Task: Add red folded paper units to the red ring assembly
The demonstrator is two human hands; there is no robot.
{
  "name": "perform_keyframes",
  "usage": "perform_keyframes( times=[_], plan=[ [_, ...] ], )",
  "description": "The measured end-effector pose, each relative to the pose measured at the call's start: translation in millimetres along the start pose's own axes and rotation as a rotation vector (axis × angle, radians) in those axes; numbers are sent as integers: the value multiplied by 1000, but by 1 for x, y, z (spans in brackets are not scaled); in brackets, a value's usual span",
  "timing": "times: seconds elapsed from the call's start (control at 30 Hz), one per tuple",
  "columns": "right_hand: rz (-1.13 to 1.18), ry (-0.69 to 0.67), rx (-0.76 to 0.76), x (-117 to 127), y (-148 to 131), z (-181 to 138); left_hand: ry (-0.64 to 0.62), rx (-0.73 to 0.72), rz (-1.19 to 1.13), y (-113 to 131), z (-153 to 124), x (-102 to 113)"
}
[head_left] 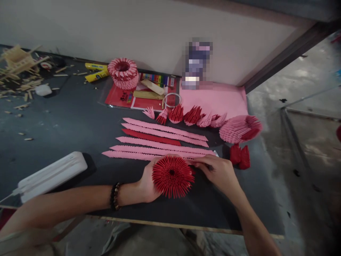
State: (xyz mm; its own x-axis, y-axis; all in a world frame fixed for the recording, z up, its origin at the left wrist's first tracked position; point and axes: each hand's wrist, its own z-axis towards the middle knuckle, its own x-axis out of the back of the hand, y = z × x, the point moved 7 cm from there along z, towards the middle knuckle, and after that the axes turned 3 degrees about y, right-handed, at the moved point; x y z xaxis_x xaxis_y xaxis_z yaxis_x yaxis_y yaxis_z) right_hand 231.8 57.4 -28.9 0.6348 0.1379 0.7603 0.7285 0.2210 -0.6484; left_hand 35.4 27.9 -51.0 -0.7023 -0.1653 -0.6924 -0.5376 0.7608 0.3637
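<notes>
A round red folded-paper piece, its many points fanning out from a dark centre hole, rests in my left hand. The fingers wrap behind it and are mostly hidden. My right hand is beside the piece's right edge with thumb and fingers pinched together; what lies between them is too small to make out. Just beyond both hands, long pink strips of interlocked paper lie in rows, with one shorter red strip among them. The nearest pink strip runs behind the red piece.
Small red and pink paper clusters line up behind the strips, ending at a larger pink paper piece. Two red bundles lie at right. A pink paper ring, yellow tubes, a white power strip and wood scraps surround them.
</notes>
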Motion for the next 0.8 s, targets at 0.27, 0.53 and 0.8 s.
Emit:
perform_keyframes(
  times=[0.27,0.53,0.8],
  plan=[
    [-120,-198,100,-25,-17,-11,-113,28,-91,-14,3,5],
    [-36,-37,40,-2,-12,-5,-85,79,-301,-5,2,-6],
    [467,100,-124,-1,-4,-7,-86,141,-318,-11,4,-2]
  ],
)
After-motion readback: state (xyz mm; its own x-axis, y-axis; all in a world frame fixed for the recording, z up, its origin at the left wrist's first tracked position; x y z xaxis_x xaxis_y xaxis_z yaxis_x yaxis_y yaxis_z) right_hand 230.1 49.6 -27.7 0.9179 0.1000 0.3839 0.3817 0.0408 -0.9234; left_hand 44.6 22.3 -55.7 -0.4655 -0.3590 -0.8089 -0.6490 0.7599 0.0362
